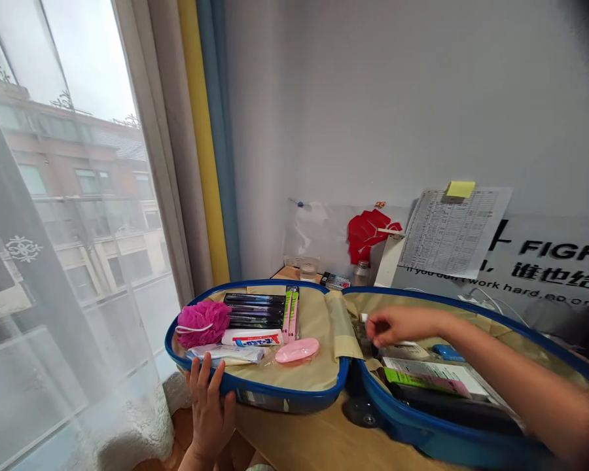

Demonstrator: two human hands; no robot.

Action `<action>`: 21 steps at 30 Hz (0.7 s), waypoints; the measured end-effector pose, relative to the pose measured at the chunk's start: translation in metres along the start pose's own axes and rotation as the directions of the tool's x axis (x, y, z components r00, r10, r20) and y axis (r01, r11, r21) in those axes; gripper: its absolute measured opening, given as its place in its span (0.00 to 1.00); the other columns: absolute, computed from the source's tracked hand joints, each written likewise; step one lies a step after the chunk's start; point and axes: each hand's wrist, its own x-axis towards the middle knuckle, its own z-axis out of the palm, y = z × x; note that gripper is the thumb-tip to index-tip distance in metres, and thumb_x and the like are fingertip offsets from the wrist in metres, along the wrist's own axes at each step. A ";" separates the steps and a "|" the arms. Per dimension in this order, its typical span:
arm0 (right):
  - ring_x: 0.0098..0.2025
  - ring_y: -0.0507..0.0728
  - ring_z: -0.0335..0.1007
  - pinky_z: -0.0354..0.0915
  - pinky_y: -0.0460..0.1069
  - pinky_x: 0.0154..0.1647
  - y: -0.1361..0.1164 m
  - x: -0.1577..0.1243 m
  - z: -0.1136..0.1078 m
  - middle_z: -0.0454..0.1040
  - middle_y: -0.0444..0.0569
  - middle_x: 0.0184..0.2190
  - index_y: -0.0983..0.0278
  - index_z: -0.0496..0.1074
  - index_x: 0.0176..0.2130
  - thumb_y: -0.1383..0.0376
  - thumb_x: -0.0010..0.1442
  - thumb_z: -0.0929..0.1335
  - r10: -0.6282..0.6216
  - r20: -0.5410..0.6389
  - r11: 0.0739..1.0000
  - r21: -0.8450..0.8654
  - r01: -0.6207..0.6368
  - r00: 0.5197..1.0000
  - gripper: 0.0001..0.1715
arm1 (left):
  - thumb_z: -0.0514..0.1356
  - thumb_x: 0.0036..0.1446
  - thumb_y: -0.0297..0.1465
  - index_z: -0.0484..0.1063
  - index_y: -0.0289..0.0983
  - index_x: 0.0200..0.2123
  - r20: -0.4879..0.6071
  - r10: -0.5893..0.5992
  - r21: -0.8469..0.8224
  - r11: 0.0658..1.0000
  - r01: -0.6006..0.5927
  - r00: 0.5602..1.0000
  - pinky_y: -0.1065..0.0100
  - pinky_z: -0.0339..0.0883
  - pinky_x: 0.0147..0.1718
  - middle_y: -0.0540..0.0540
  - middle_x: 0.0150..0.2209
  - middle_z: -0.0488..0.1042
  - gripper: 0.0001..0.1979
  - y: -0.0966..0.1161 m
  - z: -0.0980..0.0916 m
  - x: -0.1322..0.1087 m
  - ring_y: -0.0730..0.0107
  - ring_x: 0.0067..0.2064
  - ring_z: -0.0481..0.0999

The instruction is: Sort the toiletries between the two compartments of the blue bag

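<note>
An open blue suitcase with a beige lining lies in two halves. My left hand [209, 399] rests at the front rim of its left half [319, 394], fingers stretched and apart. Near those fingertips are a white packet [233, 354], a magenta bath puff [203, 322] and a toothpaste box [252, 337]. A pink oval case [297, 350] lies to their right, below dark slim packages [254, 311] and green-and-pink packs [290, 314]. Over the right half [412, 425], my right hand [387, 325] is closed; a small white end [364, 318] shows by its fingertips, the rest hidden.
The right half holds a white box [436, 374], a green-and-pink box [425, 381], a black item [456, 409] and a blue packet [448, 353]. Behind the case stand a glass jar [361, 273] and a clear cup [308, 269]. A sheer curtain [53, 294] hangs left.
</note>
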 end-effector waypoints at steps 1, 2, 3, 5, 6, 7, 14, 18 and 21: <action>0.31 0.51 0.68 0.61 0.45 0.33 0.011 -0.008 0.007 0.74 0.43 0.27 0.65 0.74 0.31 0.67 0.46 0.72 0.026 0.010 0.999 -0.025 -0.026 1.000 0.07 | 0.51 0.63 0.24 0.44 0.44 0.71 0.003 0.004 0.000 1.000 -0.004 1.000 0.41 0.36 0.69 0.43 0.74 0.41 0.35 0.000 0.000 0.000 0.53 0.74 0.38; 0.31 0.52 0.68 0.60 0.46 0.33 0.020 -0.014 0.014 0.74 0.44 0.28 0.65 0.74 0.30 0.69 0.44 0.72 0.052 0.006 0.997 -0.049 -0.051 0.999 0.09 | 0.51 0.63 0.24 0.44 0.43 0.71 0.004 0.005 -0.001 1.000 -0.005 1.000 0.41 0.35 0.69 0.43 0.74 0.41 0.35 -0.001 0.000 0.000 0.53 0.74 0.38; 0.32 0.53 0.68 0.59 0.46 0.34 0.028 -0.018 0.020 0.74 0.44 0.29 0.65 0.74 0.31 0.70 0.42 0.72 0.075 -0.001 0.995 -0.068 -0.075 0.997 0.10 | 0.50 0.64 0.24 0.44 0.43 0.71 0.003 0.002 -0.002 1.000 -0.002 1.000 0.41 0.35 0.69 0.42 0.74 0.41 0.35 -0.001 0.000 -0.001 0.53 0.74 0.39; 0.34 0.54 0.68 0.58 0.47 0.33 0.039 -0.024 0.028 0.73 0.45 0.30 0.64 0.74 0.32 0.70 0.41 0.71 0.109 -0.008 0.989 -0.095 -0.110 0.994 0.12 | 0.50 0.64 0.24 0.44 0.43 0.71 -0.003 -0.004 -0.008 1.000 0.004 1.000 0.41 0.36 0.69 0.43 0.74 0.41 0.35 0.000 -0.001 -0.001 0.54 0.74 0.39; 0.34 0.54 0.68 0.58 0.47 0.33 0.043 -0.025 0.031 0.73 0.45 0.30 0.63 0.74 0.33 0.69 0.42 0.71 0.123 -0.005 0.987 -0.103 -0.123 0.992 0.13 | 0.51 0.63 0.23 0.44 0.43 0.71 -0.005 -0.007 -0.012 1.000 0.007 1.000 0.41 0.36 0.69 0.43 0.74 0.41 0.35 0.000 -0.001 0.000 0.54 0.74 0.39; 0.34 0.55 0.68 0.57 0.47 0.33 0.046 -0.026 0.032 0.73 0.44 0.30 0.63 0.74 0.33 0.69 0.42 0.71 0.135 -0.002 0.985 -0.109 -0.135 0.991 0.13 | 0.51 0.63 0.23 0.44 0.43 0.71 -0.007 -0.011 -0.014 1.000 0.011 1.000 0.41 0.36 0.69 0.43 0.74 0.41 0.35 0.001 -0.001 0.000 0.54 0.74 0.39; 0.32 0.54 0.70 0.60 0.48 0.32 0.052 -0.027 0.037 0.75 0.46 0.29 0.59 0.72 0.27 0.73 0.44 0.70 0.186 -0.004 0.978 -0.097 -0.186 0.982 0.09 | 0.51 0.64 0.24 0.45 0.44 0.71 -0.007 -0.012 -0.016 1.000 0.012 1.000 0.43 0.37 0.69 0.43 0.74 0.42 0.35 0.000 -0.001 -0.001 0.54 0.74 0.40; 0.31 0.53 0.71 0.60 0.49 0.33 0.049 -0.029 0.040 0.76 0.48 0.29 0.58 0.71 0.23 0.75 0.47 0.69 0.180 -0.016 0.982 -0.061 -0.181 0.984 0.11 | 0.51 0.64 0.24 0.44 0.45 0.71 0.005 -0.021 -0.003 1.000 0.021 1.000 0.38 0.38 0.68 0.43 0.74 0.42 0.35 -0.001 0.000 -0.004 0.51 0.74 0.40; 0.29 0.53 0.71 0.60 0.49 0.32 0.049 -0.030 0.040 0.75 0.48 0.26 0.59 0.71 0.20 0.75 0.45 0.70 0.186 -0.036 0.982 -0.038 -0.187 0.982 0.11 | 0.51 0.64 0.25 0.45 0.45 0.71 0.003 -0.043 -0.005 0.999 0.043 0.999 0.37 0.38 0.68 0.42 0.73 0.43 0.34 0.000 0.000 -0.005 0.50 0.73 0.41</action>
